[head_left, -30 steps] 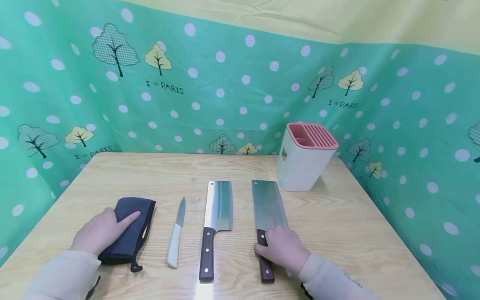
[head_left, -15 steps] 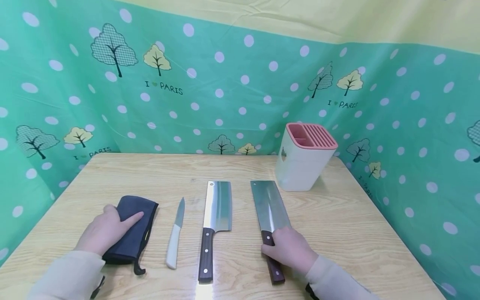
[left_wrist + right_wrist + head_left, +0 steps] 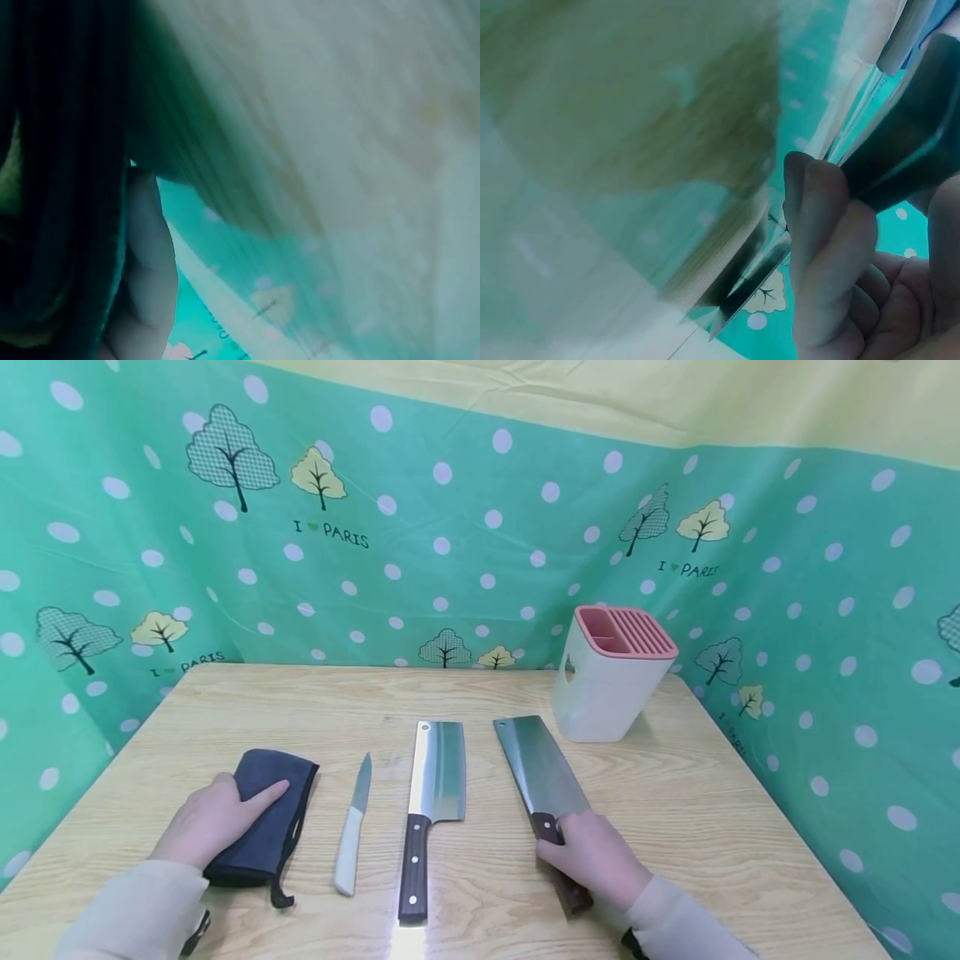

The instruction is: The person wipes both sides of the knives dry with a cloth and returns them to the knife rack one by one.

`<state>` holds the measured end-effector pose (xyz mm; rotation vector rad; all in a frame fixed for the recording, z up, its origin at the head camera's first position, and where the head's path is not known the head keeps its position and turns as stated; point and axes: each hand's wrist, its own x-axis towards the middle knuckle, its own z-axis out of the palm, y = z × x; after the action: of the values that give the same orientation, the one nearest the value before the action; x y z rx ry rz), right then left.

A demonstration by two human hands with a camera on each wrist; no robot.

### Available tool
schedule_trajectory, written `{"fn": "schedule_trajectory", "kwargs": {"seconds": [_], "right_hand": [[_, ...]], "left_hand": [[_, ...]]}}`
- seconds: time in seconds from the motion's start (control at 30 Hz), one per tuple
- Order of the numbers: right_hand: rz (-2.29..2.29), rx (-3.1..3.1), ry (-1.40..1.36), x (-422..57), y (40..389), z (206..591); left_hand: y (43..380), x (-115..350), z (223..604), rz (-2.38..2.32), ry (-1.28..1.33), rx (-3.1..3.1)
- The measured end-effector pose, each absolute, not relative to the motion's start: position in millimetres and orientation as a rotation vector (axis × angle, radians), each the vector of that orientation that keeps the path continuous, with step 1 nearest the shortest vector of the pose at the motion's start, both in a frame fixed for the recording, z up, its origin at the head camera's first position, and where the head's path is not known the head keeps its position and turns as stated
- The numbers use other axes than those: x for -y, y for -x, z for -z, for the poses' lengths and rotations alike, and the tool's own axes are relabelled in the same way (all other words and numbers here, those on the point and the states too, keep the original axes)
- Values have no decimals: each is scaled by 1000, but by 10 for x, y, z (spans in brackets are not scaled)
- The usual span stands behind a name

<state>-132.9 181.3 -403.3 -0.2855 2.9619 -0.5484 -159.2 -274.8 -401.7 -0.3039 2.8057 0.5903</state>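
Three knives lie in a row on the desk (image 3: 675,810): one small paring knife (image 3: 351,827) with a pale handle, and two cleavers with dark wooden handles. There is one dark folded cloth (image 3: 264,814), at the left end of the row, and one white knife block (image 3: 609,672) with a pink slotted top, standing at the far right of the desk just beyond the right cleaver's (image 3: 542,772) blade tip.

The right hand (image 3: 596,860) is wrapped round the handle of the right cleaver, fingers curled over it; the blade lies angled, its tip pointing away and to the left, toward the middle cleaver (image 3: 433,797), with a gap between the two blades. The right wrist view shows the fingers (image 3: 825,247) closed about the dark handle. The left hand (image 3: 213,818) rests on the near part of the cloth, forefinger stretched out flat across it and thumb at its edge. The paring knife lies just right of the cloth, untouched, between the two hands
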Motion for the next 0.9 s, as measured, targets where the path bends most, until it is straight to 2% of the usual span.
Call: {"fn": "schedule_trajectory", "kwargs": {"seconds": [0.9], "right_hand": [[613,-2924,83,-1968,1408,3946]], "left_hand": [[1589,2698,3968,-837,256,-2703]]}}
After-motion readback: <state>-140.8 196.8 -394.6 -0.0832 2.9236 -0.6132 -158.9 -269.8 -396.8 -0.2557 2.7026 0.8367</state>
